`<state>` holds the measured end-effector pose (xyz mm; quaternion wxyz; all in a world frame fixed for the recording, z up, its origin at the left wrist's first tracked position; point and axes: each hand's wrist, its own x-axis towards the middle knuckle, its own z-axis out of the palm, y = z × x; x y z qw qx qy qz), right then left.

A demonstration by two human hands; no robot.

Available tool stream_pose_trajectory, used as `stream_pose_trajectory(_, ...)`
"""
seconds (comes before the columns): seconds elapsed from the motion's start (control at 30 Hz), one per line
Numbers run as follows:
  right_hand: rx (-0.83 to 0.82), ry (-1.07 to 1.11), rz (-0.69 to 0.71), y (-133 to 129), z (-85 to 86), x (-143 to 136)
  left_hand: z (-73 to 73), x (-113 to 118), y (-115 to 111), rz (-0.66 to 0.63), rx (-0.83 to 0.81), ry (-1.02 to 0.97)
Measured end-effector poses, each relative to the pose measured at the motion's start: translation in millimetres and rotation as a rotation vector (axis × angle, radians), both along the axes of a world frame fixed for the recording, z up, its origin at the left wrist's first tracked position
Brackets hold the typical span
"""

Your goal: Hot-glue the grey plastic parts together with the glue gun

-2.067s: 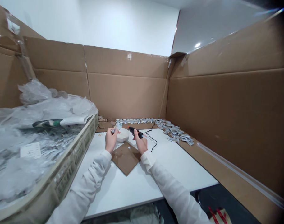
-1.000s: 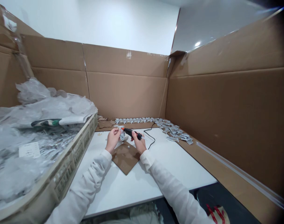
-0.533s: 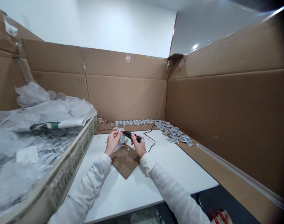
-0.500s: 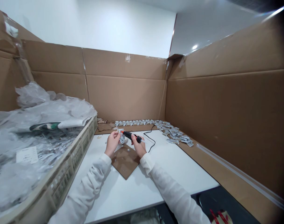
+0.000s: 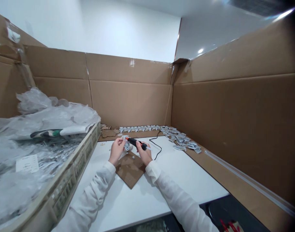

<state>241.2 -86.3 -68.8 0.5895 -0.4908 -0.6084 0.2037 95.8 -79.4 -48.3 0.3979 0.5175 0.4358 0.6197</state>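
Note:
My left hand [image 5: 116, 150] pinches a small grey-and-white flat piece [image 5: 126, 145] upright above the white table [image 5: 186, 174]. In my right hand [image 5: 144, 153] is a black glue gun [image 5: 135, 142] with an orange tip, which points left and meets the upper part of the piece, touching or very close. Just below both hands a brown square board [image 5: 130, 170] lies turned cornerwise on the table, with pale spots on it. A black cord [image 5: 157, 146] curves over the tabletop to the right of the gun.
At the left stands a cream plastic crate [image 5: 76, 167] full of plastic-wrapped pieces. Similar grey pieces form a row [image 5: 140, 128] along the back edge and a loose pile [image 5: 183, 140] at the back right. Cardboard walls [image 5: 130, 96] enclose the table.
The whole view has shifted slightly, so things sit a little lower in the picture. Both hands keep nearly the same pose, with the gun tip still at the piece.

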Motion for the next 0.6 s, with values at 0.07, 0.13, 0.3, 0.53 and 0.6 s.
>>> stream_pose_trajectory(0.07, -0.002, -0.002, -0.004, -0.1, 0.1, 0.0, -0.3, -0.1, 0.2, 0.008, -0.001, 0.007)
stream_pose_trajectory(0.13, -0.003, -0.005, -0.007, -0.1, 0.1, 0.1, -0.4, -0.2, 0.6, 0.012, 0.000, 0.012)
stream_pose_trajectory(0.3, 0.004, -0.019, -0.012, -0.4, 0.3, 0.0, -1.9, -1.0, 2.3, 0.017, 0.007, 0.026)
stream_pose_trajectory(0.53, 0.010, -0.045, -0.030, 0.5, 0.8, 0.3, -2.3, -0.7, 1.6, 0.020, -0.025, 0.034)
stream_pose_trajectory(0.6, 0.012, -0.058, -0.034, 1.1, 1.1, 0.9, -1.1, -0.5, 0.7, 0.019, -0.027, 0.029)
